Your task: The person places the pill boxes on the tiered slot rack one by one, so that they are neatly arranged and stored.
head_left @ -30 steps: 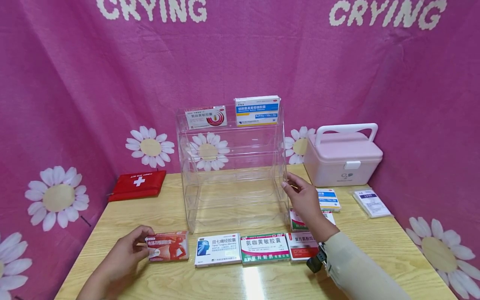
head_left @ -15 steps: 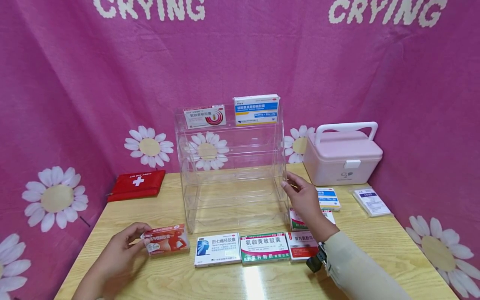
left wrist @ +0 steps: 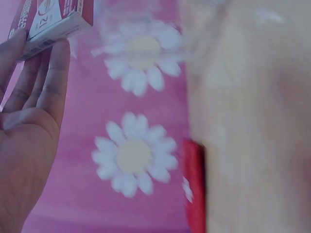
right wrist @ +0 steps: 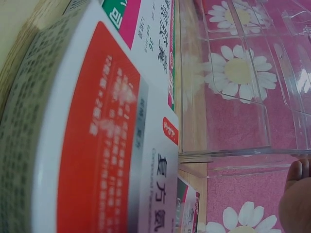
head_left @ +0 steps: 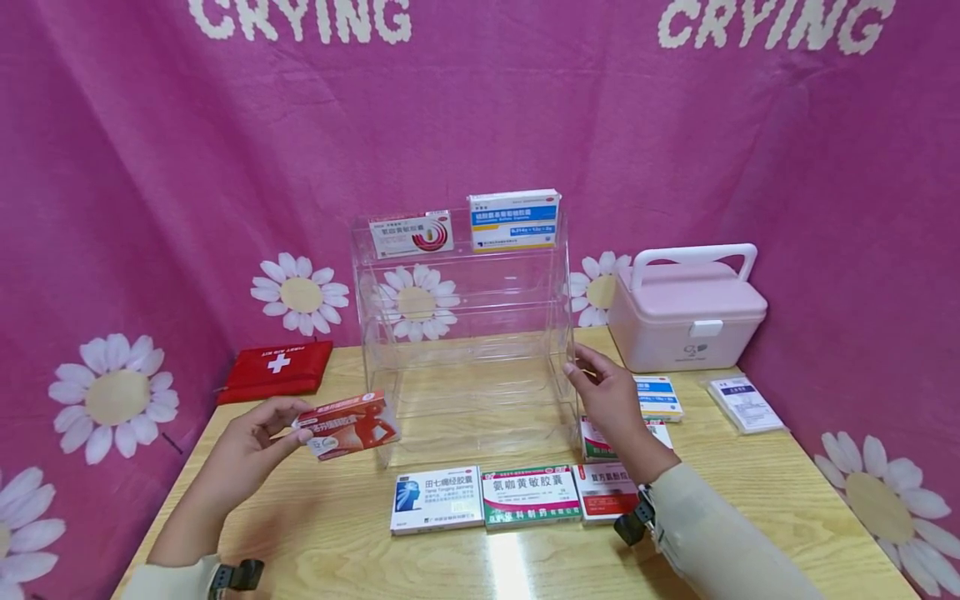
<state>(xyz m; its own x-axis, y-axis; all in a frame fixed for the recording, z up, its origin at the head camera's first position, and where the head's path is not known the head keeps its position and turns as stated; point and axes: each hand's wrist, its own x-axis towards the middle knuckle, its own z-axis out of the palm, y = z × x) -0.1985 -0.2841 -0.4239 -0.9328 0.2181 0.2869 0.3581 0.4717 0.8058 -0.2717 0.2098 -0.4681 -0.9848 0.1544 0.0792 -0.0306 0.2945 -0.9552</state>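
In the head view my left hand [head_left: 251,446] pinches an orange-red medicine box [head_left: 348,427] between thumb and fingers. The box is tilted and held above the table, at the front left corner of a clear tiered display rack [head_left: 468,400]. The left wrist view shows the box's pale end [left wrist: 53,35] at my fingertips. On the rack's right side, my right hand [head_left: 603,400] touches the side panel with its fingertips. Two medicine boxes stand on the rack's top tier: a white one with red rings [head_left: 412,235] and a blue-and-white one [head_left: 514,221].
A white box [head_left: 437,500], a green-and-pink box [head_left: 531,497] and a red-and-white box [head_left: 606,493] lie before the rack. More boxes lie right, by a pink medicine case [head_left: 686,325] and a white packet [head_left: 744,406]. A red first aid pouch [head_left: 277,371] lies back left.
My left hand has lifted the orange-red box off the table, moving it up and slightly right toward the rack, and tilted it. My right hand has stayed at the rack's side.
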